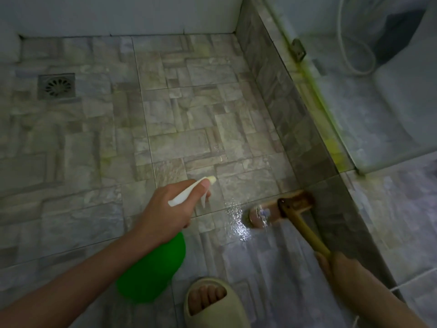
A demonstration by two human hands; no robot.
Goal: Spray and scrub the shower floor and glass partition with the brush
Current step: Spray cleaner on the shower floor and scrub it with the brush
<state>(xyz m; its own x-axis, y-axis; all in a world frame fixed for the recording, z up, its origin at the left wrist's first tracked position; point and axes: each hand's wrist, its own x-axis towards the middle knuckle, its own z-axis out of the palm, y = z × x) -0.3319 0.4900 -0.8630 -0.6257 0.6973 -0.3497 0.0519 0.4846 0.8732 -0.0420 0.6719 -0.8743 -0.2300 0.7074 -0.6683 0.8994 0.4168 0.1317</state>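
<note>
My left hand [165,209] grips a green spray bottle [151,268] by its white trigger head, nozzle aimed at the stone-pattern shower floor [189,114]. My right hand [340,268] holds the yellow handle of a wooden brush [283,209]. The brush head rests on a wet, shiny patch of floor at the foot of the low tiled kerb [295,129]. Above the kerb stands the glass partition [354,102], with yellow-green grime along its bottom edge.
A square metal drain [56,86] sits at the far left of the floor. White walls close the back. My foot in a pale slipper [212,301] stands at the bottom centre. Behind the glass are a hose [354,55] and a white fixture.
</note>
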